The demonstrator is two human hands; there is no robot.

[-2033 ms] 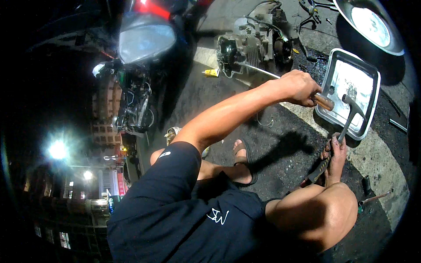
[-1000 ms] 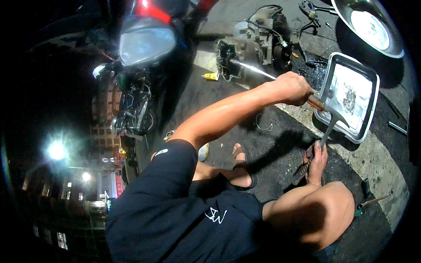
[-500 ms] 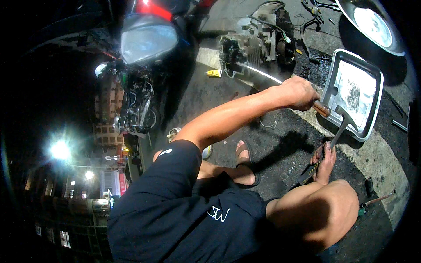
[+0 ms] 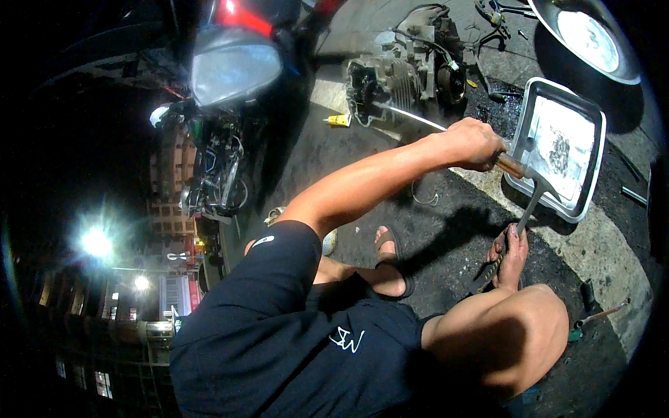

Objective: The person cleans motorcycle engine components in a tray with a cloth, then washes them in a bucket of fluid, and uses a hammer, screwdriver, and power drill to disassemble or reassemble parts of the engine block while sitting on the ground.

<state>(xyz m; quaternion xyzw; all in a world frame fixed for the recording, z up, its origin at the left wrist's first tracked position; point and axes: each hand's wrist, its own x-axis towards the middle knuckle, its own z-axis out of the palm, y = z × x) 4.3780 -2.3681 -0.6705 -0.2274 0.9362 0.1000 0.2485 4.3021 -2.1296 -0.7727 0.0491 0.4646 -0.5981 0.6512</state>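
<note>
My left hand (image 4: 474, 145) is closed round a long screwdriver with a wooden handle (image 4: 511, 164); its steel shaft runs into the open, greasy end of a finned engine block (image 4: 397, 80). Low on the right, my right hand (image 4: 510, 258) grips a hammer (image 4: 531, 209), whose head is at the butt of the screwdriver handle, touching or very close. Behind that head lies a rectangular metal tray (image 4: 591, 160) with a dark smudge inside. A yellow tube (image 4: 338, 120) lies just left of the engine.
A motorcycle (image 4: 230, 63) stands at upper left, another (image 4: 216, 167) beyond it. A large metal bowl (image 4: 543, 21), cables and tools (image 4: 502, 21) sit at upper right. A metal bar (image 4: 633, 195) and a rod (image 4: 603, 313) lie at right. My sandalled foot (image 4: 387, 268) is below the engine.
Two seconds ago the hammer head was raised clear of the screwdriver handle; now it is lower, at the handle's end. My left hand and the engine have barely moved.
</note>
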